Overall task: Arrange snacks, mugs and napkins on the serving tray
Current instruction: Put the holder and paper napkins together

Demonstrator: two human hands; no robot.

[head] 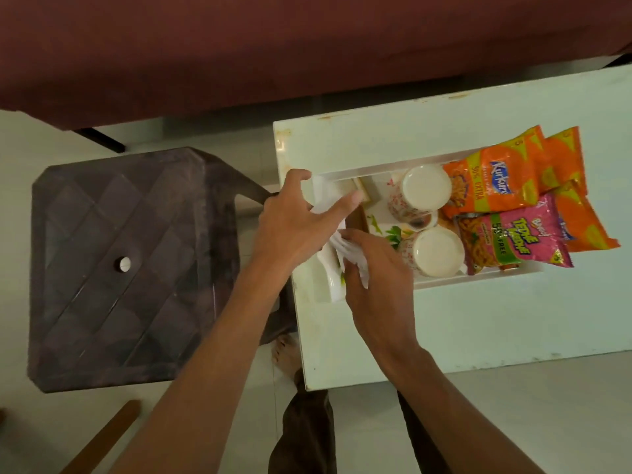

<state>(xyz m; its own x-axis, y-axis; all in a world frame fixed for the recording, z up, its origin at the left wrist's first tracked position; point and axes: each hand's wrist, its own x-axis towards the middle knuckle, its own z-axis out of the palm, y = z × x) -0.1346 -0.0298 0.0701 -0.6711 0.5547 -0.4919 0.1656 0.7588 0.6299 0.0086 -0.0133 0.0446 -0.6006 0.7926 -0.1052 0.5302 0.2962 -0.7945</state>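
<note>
My right hand: nearest to me, knuckles up over the near-left corner of the tray, fingers curled down and pinching a crumpled white napkin.
Napkin: bunched under my right fingers; its far end runs up to my left hand, so both hands are on it.
My left hand: just left of and beyond my right hand, over the tray's left end; fingers spread, the forefinger stretched out toward the far right across the napkin, the thumb lifted near the tray's far-left corner. I cannot tell whether it grips the napkin or only rests on it.
Serving tray: white, floral-printed, lying on the pale table beneath both hands and running off to their right.
Near mug: just right of my right hand, floral, standing upside down on the tray.
Far mug: right of my left forefinger, same pattern, also upside down, close beside the near mug.
Pink Tedhe Medhe packet: right of the near mug, lying flat at the tray's right end.
Orange Kurkure packet: beyond the pink one, right of the far mug, overlapping more orange packets that hang past the tray's right edge.
Brown plastic stool: on the floor, left of my left hand.
Maroon cloth: farthest, across the top of the view.
</note>
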